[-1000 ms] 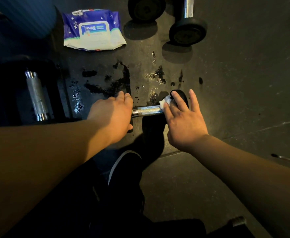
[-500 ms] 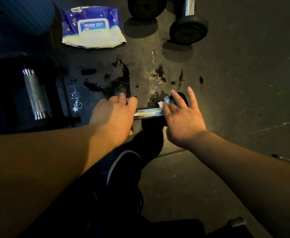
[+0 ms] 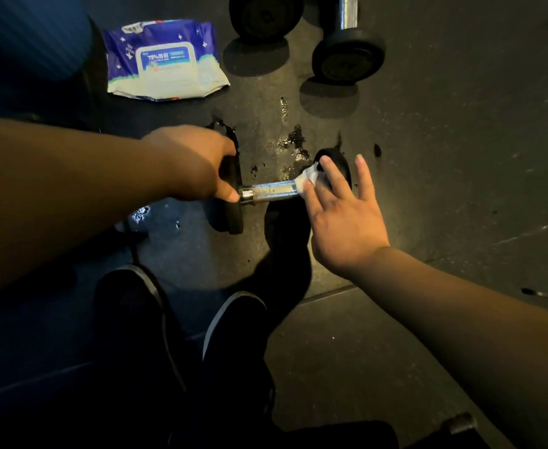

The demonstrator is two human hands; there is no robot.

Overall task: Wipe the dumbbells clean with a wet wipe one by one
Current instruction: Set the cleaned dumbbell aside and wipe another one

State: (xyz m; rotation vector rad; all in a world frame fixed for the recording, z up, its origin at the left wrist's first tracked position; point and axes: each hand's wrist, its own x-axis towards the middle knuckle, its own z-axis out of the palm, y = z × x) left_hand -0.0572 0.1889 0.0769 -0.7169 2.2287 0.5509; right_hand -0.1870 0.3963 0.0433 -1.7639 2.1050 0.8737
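A small dumbbell (image 3: 271,191) with a chrome handle and black ends lies crosswise on the dark floor in front of my shoes. My left hand (image 3: 191,162) grips its left black end, thumb by the handle's collar. My right hand (image 3: 340,215) presses a white wet wipe (image 3: 308,179) against the right black end where it meets the handle, with fingers straight and spread. Most of the wipe is hidden under my fingers.
A blue and white wet wipe pack (image 3: 165,61) lies at the back left. Two more black dumbbell ends (image 3: 264,14) (image 3: 347,58) stand at the back. Wet patches (image 3: 293,140) mark the floor behind the dumbbell. My black shoes (image 3: 233,338) are just below.
My left hand has shifted left from covering the handle's left part to the left end, baring the chrome handle. My right hand keeps the wipe on the right end. The view has moved.
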